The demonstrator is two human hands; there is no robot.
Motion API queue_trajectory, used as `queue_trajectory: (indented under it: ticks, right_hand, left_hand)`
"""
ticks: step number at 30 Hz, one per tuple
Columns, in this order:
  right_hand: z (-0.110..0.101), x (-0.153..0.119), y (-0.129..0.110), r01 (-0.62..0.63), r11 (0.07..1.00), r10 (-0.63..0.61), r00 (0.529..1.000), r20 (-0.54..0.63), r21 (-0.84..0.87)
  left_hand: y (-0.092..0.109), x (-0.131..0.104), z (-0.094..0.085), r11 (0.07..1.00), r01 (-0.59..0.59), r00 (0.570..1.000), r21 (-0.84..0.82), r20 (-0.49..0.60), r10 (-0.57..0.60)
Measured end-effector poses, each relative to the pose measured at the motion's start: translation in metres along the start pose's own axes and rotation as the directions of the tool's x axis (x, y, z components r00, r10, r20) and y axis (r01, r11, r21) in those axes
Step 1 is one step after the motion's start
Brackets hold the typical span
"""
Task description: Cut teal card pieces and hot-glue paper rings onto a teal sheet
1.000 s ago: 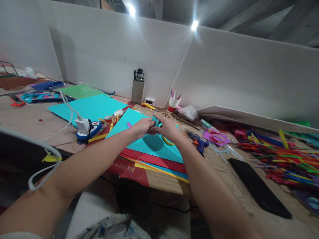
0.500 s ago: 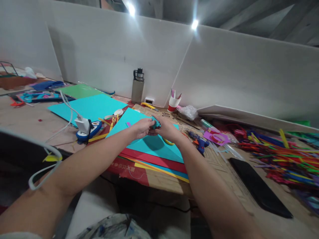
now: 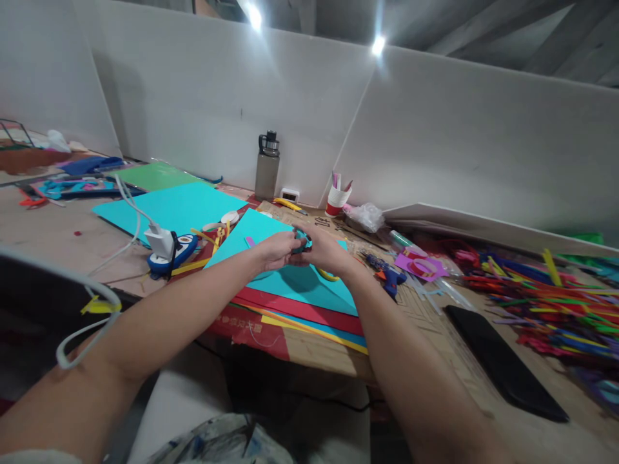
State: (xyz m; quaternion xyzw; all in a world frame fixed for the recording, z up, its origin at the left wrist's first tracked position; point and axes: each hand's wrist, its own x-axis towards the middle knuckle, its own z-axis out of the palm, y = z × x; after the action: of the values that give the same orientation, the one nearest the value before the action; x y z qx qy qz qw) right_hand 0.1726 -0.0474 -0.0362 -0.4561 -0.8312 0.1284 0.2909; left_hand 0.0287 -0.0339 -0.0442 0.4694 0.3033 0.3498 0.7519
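Both hands meet over a stack of coloured sheets, a turquoise sheet (image 3: 314, 290) on top. Between them is a small teal piece (image 3: 303, 241), mostly covered by fingers; it looks like paper, but its exact shape is hard to see. My left hand (image 3: 280, 250) pinches it from the left. From the right, my right hand (image 3: 324, 247) curls its fingers around the same piece. Under my right wrist, part of a yellow ring-shaped thing (image 3: 327, 275) shows on the sheet. A small purple strip (image 3: 250, 241) lies beside my left hand.
Left stand a blue-and-white power strip (image 3: 176, 254) with a white charger and another turquoise sheet (image 3: 174, 209). Behind are a bottle (image 3: 267, 169), a yellow cutter (image 3: 289, 205) and a paper cup (image 3: 337, 201). Right lie a glue gun (image 3: 393, 280), a black phone (image 3: 503, 361) and colourful strips (image 3: 565, 303).
The teal piece has turned slightly between my fingers, with a rounder edge showing. Both hands stay in nearly the same place.
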Motion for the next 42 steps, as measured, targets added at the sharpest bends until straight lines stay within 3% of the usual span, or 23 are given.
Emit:
queue_trajectory:
  ticks: [11, 15, 20, 24, 29, 33, 42]
  right_hand:
    - [0.007, 0.001, -0.002, -0.056, 0.998, 0.055, 0.996, -0.074, -0.015]
    - [0.013, 0.002, -0.002, 0.01, 1.0, -0.01, 0.997, -0.073, -0.008]
    - [0.008, -0.001, -0.003, -0.064, 0.996, 0.064, 0.998, 0.006, 0.059]
    - [0.004, -0.003, 0.001, -0.06, 0.998, 0.06, 0.998, -0.027, 0.009]
    - [0.006, -0.001, 0.002, 0.019, 0.998, -0.02, 1.0, -0.024, -0.055]
    - [0.008, 0.001, -0.001, -0.002, 1.0, 0.001, 0.998, -0.064, -0.018]
    - [0.009, -0.001, -0.005, 0.127, 0.991, -0.128, 0.991, -0.03, -0.027]
  left_hand:
    - [0.001, -0.001, 0.004, 0.991, -0.039, 0.982, -0.129, -0.187, 0.015]
    - [0.001, -0.003, 0.007, 0.997, -0.02, 0.987, -0.07, -0.163, 0.008]
    - [0.003, -0.005, 0.009, 0.993, -0.011, 0.986, -0.114, -0.169, -0.009]
    - [0.006, -0.004, 0.007, 0.99, -0.019, 0.984, -0.138, -0.177, -0.006]
    - [0.006, -0.002, 0.006, 0.987, -0.07, 0.984, -0.146, -0.174, 0.044]
    - [0.006, -0.003, 0.007, 0.988, -0.091, 0.978, -0.128, -0.196, 0.065]
    - [0.006, -0.007, 0.012, 0.997, -0.021, 0.985, -0.075, -0.172, 0.008]
